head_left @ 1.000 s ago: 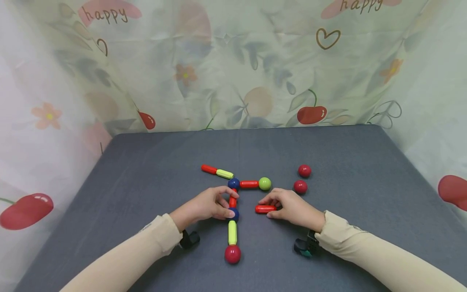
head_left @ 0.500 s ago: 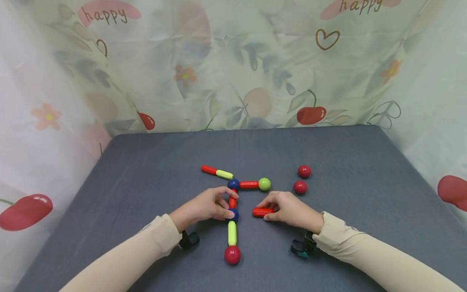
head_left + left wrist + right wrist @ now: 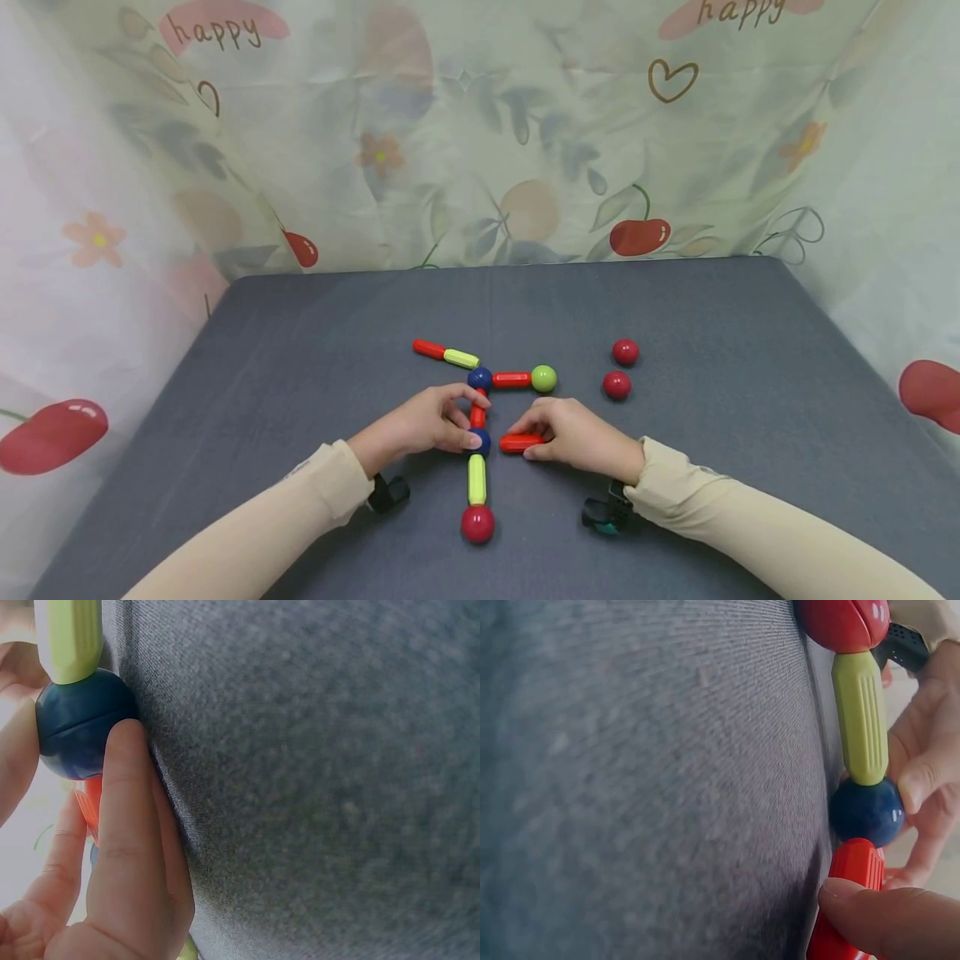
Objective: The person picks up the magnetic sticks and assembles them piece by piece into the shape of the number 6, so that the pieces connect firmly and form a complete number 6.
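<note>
In the head view a line of toy building rods and balls runs toward me. My left hand (image 3: 420, 423) pinches its lower blue ball (image 3: 82, 720) between thumb and fingers. A short red rod (image 3: 477, 414) joins that ball to the upper blue ball (image 3: 480, 379); a yellow-green rod (image 3: 477, 479) links it to a red ball (image 3: 477, 524) at the near end. My right hand (image 3: 581, 435) grips a loose red rod (image 3: 519, 443) by its right part. The rod's free end points at the lower blue ball, a narrow gap away, and overlaps it in the right wrist view.
From the upper blue ball a red rod (image 3: 512, 380) extends right to a green ball (image 3: 543, 379). A red rod (image 3: 429, 348) and a yellow-green rod (image 3: 461, 358) lie end to end at upper left. Two red balls (image 3: 626, 352) rest at right on the grey table (image 3: 337, 325).
My right hand has carried the red rod leftward and slightly nearer to me, closing most of the distance to the lower blue ball. The left hand has stayed in place.
</note>
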Available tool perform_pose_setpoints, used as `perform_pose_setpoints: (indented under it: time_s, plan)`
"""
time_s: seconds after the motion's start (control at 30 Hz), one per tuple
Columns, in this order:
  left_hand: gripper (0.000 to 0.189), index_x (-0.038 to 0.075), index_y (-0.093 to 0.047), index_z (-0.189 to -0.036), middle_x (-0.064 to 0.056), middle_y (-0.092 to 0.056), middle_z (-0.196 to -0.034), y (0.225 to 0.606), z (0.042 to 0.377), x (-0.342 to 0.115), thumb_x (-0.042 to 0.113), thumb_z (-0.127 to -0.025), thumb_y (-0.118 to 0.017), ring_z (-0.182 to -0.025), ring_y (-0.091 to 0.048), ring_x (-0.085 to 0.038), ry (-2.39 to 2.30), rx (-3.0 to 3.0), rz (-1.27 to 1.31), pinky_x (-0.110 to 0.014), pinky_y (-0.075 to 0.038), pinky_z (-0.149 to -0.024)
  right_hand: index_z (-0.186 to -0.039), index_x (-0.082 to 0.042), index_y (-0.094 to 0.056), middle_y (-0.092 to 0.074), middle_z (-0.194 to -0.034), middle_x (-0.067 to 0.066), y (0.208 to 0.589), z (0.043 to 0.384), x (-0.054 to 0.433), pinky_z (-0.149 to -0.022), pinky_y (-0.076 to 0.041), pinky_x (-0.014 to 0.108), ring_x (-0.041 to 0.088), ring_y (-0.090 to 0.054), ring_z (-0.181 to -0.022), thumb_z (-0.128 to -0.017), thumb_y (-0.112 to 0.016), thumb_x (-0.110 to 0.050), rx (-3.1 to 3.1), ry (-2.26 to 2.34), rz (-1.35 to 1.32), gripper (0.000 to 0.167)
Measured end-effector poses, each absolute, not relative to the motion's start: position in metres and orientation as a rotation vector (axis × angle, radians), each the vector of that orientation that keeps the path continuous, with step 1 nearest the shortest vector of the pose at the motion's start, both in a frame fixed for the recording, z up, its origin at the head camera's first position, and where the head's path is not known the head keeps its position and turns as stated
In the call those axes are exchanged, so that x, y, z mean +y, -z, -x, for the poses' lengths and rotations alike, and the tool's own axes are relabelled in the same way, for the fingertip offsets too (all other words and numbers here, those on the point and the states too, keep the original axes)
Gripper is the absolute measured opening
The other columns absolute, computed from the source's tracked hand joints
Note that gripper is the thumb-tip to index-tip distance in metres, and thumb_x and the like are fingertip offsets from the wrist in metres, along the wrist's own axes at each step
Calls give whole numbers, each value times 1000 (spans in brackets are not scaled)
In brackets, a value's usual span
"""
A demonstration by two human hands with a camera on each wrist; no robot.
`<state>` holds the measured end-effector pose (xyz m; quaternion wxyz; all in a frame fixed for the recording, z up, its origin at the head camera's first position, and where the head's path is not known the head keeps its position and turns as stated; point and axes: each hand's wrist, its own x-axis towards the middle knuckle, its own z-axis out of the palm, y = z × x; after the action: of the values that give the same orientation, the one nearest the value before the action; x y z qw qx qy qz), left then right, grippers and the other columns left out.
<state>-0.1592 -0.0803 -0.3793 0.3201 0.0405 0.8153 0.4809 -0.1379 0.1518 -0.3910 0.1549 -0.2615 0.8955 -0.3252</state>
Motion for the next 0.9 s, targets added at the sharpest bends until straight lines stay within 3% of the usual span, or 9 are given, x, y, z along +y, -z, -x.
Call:
perform_pose_setpoints:
  time_s: [0.9]
  plan:
    - [46,16,-61,-121,-10,-60,-87,377,159,-78,7,-80,-78,-70,-61,-18,-1249,2147,-91,-31,-57,-72,-108,-16,-73,-63,-93,-5,391,136,150,-70,-50,20,5,-57,-78,-82,-76,-10,2543,1040,759,27]
